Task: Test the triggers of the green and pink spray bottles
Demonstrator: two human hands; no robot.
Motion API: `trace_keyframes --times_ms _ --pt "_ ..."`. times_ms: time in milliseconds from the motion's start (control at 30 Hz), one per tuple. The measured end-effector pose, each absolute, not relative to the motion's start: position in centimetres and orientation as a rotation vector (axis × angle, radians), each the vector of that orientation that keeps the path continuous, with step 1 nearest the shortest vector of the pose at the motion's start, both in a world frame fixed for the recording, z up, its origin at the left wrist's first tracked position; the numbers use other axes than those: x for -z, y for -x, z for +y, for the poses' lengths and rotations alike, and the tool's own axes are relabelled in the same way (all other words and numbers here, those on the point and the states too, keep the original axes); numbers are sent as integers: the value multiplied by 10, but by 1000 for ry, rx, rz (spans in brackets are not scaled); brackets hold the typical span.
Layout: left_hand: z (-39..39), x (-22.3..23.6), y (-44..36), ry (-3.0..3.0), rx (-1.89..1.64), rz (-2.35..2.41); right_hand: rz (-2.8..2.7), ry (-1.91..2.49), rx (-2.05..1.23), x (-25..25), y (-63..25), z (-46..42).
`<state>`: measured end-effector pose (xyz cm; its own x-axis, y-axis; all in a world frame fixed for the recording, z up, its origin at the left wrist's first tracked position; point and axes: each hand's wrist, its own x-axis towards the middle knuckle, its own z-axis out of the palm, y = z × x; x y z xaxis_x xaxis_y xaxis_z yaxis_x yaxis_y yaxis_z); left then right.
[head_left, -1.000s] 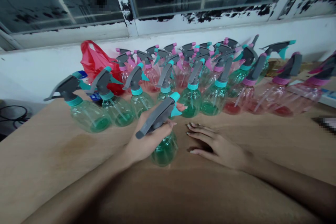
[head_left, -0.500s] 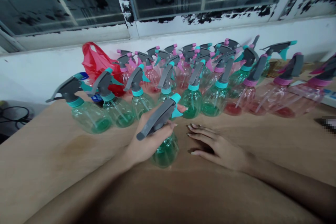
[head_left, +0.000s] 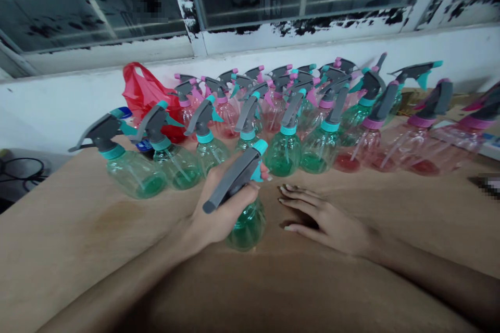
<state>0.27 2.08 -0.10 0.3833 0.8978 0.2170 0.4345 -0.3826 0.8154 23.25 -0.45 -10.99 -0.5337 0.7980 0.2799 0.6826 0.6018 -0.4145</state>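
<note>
My left hand [head_left: 219, 208] is wrapped round the neck of a green spray bottle [head_left: 246, 223] that stands on the brown table [head_left: 78, 239]. Its grey trigger head [head_left: 234, 177] with a teal nozzle points toward me, and my forefinger lies on the teal trigger. My right hand [head_left: 324, 218] rests flat on the table just right of the bottle, fingers stretched out and together, holding nothing.
Behind stand several green spray bottles [head_left: 133, 166] in a row and several pink ones [head_left: 414, 135] to the right and rear. A red plastic bag [head_left: 142, 91] lies at the back left by the white wall. Black cables [head_left: 19, 169] lie off the table's left edge.
My left forefinger has pulled in against the teal trigger. The bottle and my right hand have stayed in place.
</note>
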Motion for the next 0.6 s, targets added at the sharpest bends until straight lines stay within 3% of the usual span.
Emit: trace_keyframes --times_ms 600 --pt "20 7 -2 -1922 -897 1117 -2427 1186 -342 108 -233 -5"
